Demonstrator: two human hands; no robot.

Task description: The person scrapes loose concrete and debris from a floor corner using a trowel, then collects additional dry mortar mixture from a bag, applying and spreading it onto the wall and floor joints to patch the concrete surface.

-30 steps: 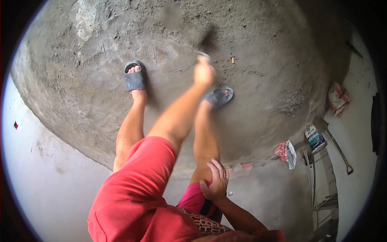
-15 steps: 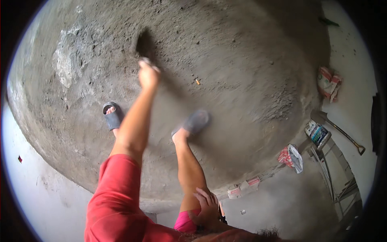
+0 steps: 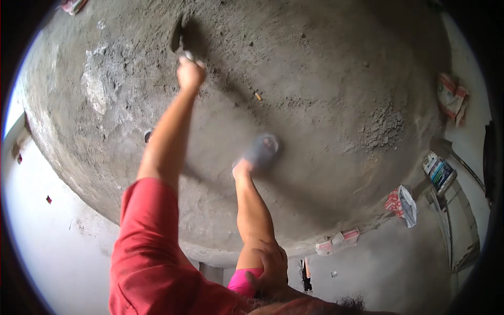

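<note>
My left hand (image 3: 191, 74) is closed around the handle of a trowel (image 3: 177, 38), arm stretched far forward. The trowel's dark blade is tilted on edge against the rough grey mortar floor (image 3: 310, 121), beside its shadow. My right hand (image 3: 271, 266) lies over my bent right knee, fingers spread and holding no tool. My right foot, in a dark slipper (image 3: 262, 149), is blurred on the smoother mortar. The left slipper (image 3: 148, 136) is mostly hidden behind my left forearm.
A cigarette butt (image 3: 258, 96) lies ahead of my right foot. Crumbly mortar (image 3: 382, 127) is heaped to the right. Along the right edge are a torn bag (image 3: 452, 98), a bucket (image 3: 439, 172), a partly seen shovel (image 3: 464, 164) and a red-white bag (image 3: 403, 203).
My left hand and the trowel have moved farther forward, and the blade has turned more on edge. The view has shifted, and my left slipper is now mostly covered by my forearm.
</note>
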